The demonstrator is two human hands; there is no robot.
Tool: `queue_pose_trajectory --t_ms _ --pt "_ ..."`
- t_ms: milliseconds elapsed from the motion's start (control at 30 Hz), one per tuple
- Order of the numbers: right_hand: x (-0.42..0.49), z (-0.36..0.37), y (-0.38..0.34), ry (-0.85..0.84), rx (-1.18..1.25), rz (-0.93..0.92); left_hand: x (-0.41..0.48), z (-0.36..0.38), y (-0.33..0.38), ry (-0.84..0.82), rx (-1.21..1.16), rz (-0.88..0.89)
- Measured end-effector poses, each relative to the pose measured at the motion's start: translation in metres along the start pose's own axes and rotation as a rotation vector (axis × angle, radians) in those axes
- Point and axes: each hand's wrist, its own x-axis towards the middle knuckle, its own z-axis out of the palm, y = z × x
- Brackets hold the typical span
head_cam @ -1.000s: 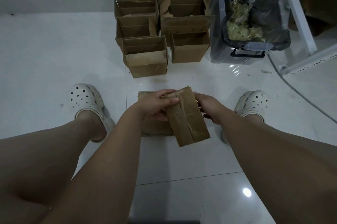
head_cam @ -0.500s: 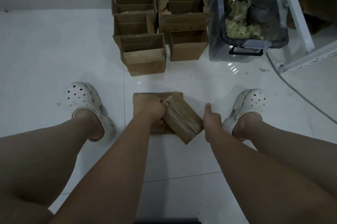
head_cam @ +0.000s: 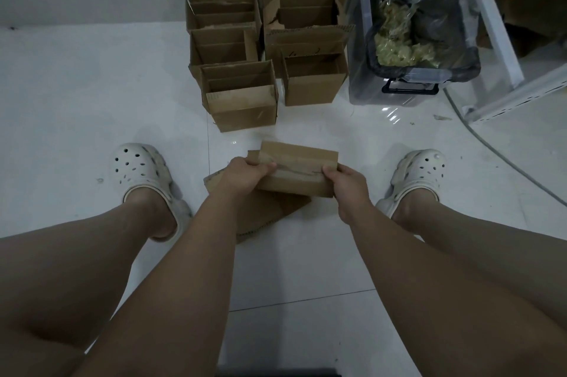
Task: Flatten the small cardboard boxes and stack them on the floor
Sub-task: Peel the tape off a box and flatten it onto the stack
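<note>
1. Half a second earlier only the left hand (head_cam: 245, 175) held the small cardboard box (head_cam: 299, 172), which was tilted. The right hand (head_cam: 346, 183) has now taken its other end, and the box lies crosswise, taped seam up.
2. Each grip is closed on a short end, thumb on top.
3. The box is held just above the flattened cardboard (head_cam: 276, 211) on the floor (head_cam: 92, 100).
4. The fingers beneath the box are hidden, and the left arm covers part of the flattened cardboard.
</note>
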Motion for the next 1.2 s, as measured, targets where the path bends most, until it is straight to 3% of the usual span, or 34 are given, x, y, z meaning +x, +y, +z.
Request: queue_pose_trajectory --t_ms 300,400,567,767,1000,1200 --pt "0.001 0.001 0.014 0.005 -0.174 -0.039 -0.006 0.013 -0.021 0.061 -0.297 -0.088" --pt "0.002 0.004 0.012 0.004 -0.21 -0.054 -0.004 0.013 -0.018 0.109 -0.238 -0.067" --pt "0.003 0.004 0.01 0.047 -0.282 -0.087 -0.002 0.012 -0.018 0.055 -0.163 0.029" --pt "0.012 -0.001 0.005 0.125 -0.27 -0.031 -0.003 0.016 -0.016 -0.019 -0.444 -0.099" --pt "0.009 -0.004 -0.002 0.007 -0.035 0.168 0.002 0.016 -0.017 0.079 -0.39 -0.136" --pt "0.007 -0.004 -0.001 -0.013 -0.011 0.178 0.001 0.019 -0.021 0.112 -0.418 -0.132"
